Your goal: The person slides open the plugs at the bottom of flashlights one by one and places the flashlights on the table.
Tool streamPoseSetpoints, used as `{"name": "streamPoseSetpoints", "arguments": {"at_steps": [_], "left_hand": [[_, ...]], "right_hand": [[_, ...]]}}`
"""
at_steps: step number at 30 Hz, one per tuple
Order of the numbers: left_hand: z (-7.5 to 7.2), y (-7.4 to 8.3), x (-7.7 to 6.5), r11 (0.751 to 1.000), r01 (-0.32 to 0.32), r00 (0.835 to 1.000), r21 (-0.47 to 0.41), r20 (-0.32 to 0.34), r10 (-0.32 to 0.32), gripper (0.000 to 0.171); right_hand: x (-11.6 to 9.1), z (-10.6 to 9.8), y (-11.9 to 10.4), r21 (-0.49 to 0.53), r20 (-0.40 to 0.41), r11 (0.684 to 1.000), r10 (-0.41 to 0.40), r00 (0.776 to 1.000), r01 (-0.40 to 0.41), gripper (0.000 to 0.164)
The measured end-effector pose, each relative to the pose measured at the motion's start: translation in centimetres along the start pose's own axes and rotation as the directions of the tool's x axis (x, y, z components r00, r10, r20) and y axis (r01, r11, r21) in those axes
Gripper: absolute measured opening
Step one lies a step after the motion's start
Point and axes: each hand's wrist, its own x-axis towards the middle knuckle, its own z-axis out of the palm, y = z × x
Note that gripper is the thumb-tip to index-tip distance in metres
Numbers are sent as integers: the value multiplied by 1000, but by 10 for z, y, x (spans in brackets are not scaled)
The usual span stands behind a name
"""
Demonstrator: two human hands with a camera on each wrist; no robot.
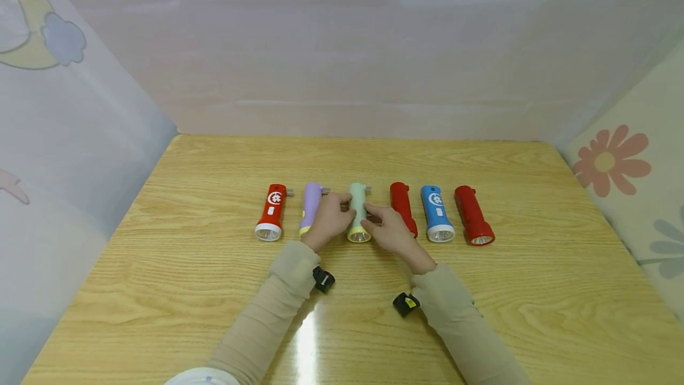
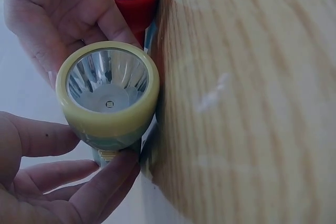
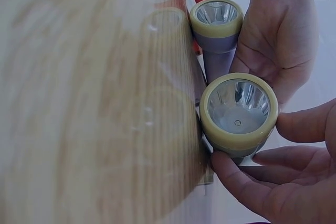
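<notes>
A mint-green flashlight (image 1: 357, 204) with a yellow rim lies on the table, its lens toward me. From its left side my left hand (image 1: 333, 216) holds it with thumb and fingers. My right hand (image 1: 389, 228) grips the same flashlight from the right. Both wrist views show the yellow-rimmed lens close up, with left fingertips (image 2: 118, 169) and right fingertips (image 3: 226, 163) against the flashlight's side. A purple flashlight (image 1: 312, 201) lies just left, partly hidden by my left hand. To the right, my right hand partly covers a red flashlight (image 1: 401, 201).
Along the same row lie a red flashlight with a white rim (image 1: 272, 207) at the left, a blue flashlight (image 1: 436, 212) and another red flashlight (image 1: 474, 215) at the right. The wooden table (image 1: 214, 290) ends at a pale backdrop (image 1: 352, 64).
</notes>
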Motion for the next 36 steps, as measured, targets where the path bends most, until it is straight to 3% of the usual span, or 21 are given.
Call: {"name": "streamPoseSetpoints", "arguments": {"at_steps": [8, 22, 32, 36], "left_hand": [[-1, 1, 0, 1000, 25, 1000, -1, 0, -25, 39], [-4, 4, -3, 998, 67, 998, -5, -16, -67, 36], [-9, 7, -9, 995, -88, 994, -51, -62, 85, 24], [-10, 10, -11, 993, -105, 992, -61, -80, 100, 20]], "right_hand": [[-1, 0, 1, -30, -11, 999, 13, 1000, -13, 45], [-8, -3, -5, -135, -60, 990, -38, 997, 29, 43], [-21, -12, -7, -118, -187, 986, -135, 973, 114, 35], [-26, -16, -7, -127, -233, 983, -157, 960, 130, 30]]}}
